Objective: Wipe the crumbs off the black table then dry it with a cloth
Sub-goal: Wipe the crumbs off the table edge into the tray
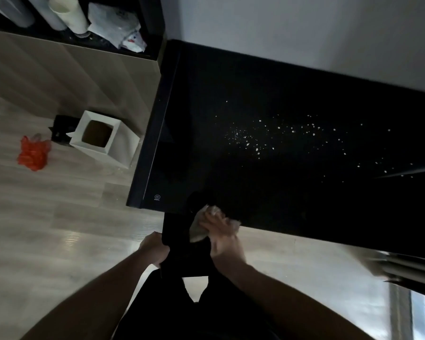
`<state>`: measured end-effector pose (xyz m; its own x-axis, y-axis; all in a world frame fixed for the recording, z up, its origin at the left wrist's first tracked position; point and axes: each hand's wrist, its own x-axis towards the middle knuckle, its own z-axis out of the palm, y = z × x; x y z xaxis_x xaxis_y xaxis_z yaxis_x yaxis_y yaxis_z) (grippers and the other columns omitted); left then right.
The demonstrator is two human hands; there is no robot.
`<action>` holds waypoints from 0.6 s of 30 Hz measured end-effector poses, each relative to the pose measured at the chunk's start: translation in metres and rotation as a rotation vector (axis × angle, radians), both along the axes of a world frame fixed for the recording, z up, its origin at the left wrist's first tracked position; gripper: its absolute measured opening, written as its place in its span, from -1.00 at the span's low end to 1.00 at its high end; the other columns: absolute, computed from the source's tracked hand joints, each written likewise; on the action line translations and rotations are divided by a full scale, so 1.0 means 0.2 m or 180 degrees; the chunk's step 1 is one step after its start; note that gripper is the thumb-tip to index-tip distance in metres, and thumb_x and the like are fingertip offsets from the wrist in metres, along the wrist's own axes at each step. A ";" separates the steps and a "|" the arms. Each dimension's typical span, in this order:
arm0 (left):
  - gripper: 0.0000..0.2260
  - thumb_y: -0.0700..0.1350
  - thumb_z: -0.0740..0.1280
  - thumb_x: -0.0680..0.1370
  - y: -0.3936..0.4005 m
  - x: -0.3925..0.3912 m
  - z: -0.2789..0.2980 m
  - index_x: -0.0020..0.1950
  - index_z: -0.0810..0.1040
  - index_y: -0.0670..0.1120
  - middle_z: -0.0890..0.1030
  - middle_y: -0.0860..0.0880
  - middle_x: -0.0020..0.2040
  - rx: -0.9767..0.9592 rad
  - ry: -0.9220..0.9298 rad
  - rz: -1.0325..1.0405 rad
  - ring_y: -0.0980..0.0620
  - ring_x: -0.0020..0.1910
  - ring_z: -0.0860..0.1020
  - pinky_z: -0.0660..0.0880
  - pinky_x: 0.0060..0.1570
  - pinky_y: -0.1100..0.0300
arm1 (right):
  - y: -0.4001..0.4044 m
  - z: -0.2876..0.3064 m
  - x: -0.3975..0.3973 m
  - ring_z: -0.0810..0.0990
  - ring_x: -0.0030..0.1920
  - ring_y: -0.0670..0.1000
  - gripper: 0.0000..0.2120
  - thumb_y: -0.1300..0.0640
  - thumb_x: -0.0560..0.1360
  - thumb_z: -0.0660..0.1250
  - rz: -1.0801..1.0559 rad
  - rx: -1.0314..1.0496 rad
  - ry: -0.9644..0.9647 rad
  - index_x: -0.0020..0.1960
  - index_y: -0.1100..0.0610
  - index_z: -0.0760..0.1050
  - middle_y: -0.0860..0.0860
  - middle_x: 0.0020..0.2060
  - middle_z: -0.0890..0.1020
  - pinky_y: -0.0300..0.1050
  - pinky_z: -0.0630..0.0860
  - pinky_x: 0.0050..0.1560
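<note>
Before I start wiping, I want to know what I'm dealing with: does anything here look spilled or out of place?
Yes. Pale crumbs lie scattered across the middle of the glossy black table, thinning toward its right end. On the wooden floor, a crumpled orange plastic bag lies loose beside the white square bin, not in it.

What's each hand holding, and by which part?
Right hand grips a crumpled pale wipe around its middle. Left hand holds a black cloth by its left edge.

Pale wood-look floor [59, 217] is seen at left, a white wall [304, 28] upper right, the room dimly lit.
</note>
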<state>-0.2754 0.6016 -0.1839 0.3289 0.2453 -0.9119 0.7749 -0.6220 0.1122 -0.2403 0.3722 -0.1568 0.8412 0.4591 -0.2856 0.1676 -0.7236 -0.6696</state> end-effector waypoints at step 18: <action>-0.63 -0.21 0.21 0.30 0.03 -0.05 -0.05 0.00 0.70 -0.14 0.74 -0.15 -0.15 0.0009 -0.0103 0.0227 -0.17 -0.17 0.73 0.72 -0.13 -0.03 | -0.39 0.09 1.19 0.37 0.56 0.04 -0.53 0.29 0.65 0.16 -0.1319 -0.0308 -0.0201 0.48 -0.06 0.44 -0.09 0.59 0.35 0.06 0.45 0.47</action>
